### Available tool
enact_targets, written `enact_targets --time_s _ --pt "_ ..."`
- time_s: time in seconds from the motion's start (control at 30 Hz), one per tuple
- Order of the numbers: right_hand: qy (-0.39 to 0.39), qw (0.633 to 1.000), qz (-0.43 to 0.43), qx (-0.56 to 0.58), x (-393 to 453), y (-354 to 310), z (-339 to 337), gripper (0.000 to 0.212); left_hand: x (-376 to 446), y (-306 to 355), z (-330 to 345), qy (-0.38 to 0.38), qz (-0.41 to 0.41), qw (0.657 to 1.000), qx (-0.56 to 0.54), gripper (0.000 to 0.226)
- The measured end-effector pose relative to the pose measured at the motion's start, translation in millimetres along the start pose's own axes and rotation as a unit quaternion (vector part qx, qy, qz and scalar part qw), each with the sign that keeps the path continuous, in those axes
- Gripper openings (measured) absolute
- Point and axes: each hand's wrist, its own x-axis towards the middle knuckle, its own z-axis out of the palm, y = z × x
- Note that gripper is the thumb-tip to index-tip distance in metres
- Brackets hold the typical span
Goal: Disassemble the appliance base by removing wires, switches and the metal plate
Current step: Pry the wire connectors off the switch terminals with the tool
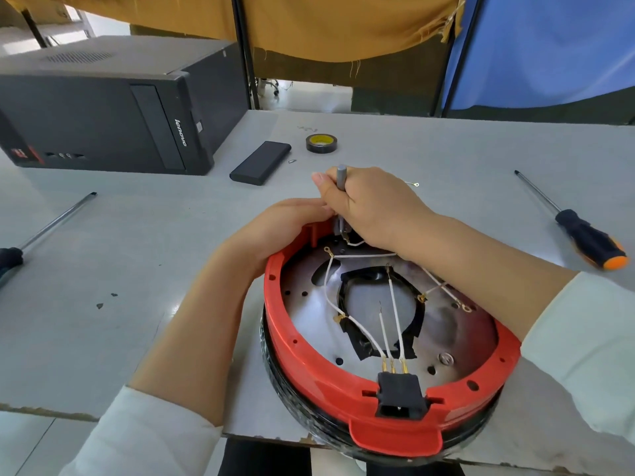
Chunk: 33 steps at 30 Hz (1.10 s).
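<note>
Black socket (400,393) nearest; right hand (371,204) grip pinches grey tool (342,176), left hand (275,228) curls round red base (330,369).

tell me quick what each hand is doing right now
Left hand: grips the far rim of the red base.
Right hand: holds a grey tool upright at the far rim.

The grey table (446,156) bears the appliance base (343,383), computer tower (103,115), tape roll (321,143), perhaps a power bank (260,163).

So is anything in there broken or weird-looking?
Yes. One white wire from the black plug socket ends bare in mid-air, attached to nothing. The black tape around the hole in the metal plate looks torn and ragged.
</note>
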Motion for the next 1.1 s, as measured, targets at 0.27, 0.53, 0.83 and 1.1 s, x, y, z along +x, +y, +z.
enact_targets --time_s 0.27,0.53,0.83,1.1 --pt "-0.035 0.999 0.019 -0.002 8.9 -6.4 -1.1 0.046 -1.4 0.7 0.4 0.015 -0.008 0.999 0.027 0.027" --pt "0.009 0.999 0.036 0.038 6.0 -2.0 2.1 0.047 -2.9 1.9 0.1 -0.002 -0.013 0.999 0.038 0.028" --pt "0.024 0.991 -0.09 -0.092 -3.5 -2.8 2.6 0.031 -2.4 3.0 -1.5 0.048 -0.009 0.994 0.094 0.025" --pt "0.014 1.0 0.015 -0.017 4.6 -0.9 5.5 0.045 -1.4 1.1 -1.7 0.024 -0.014 0.998 0.057 0.032"
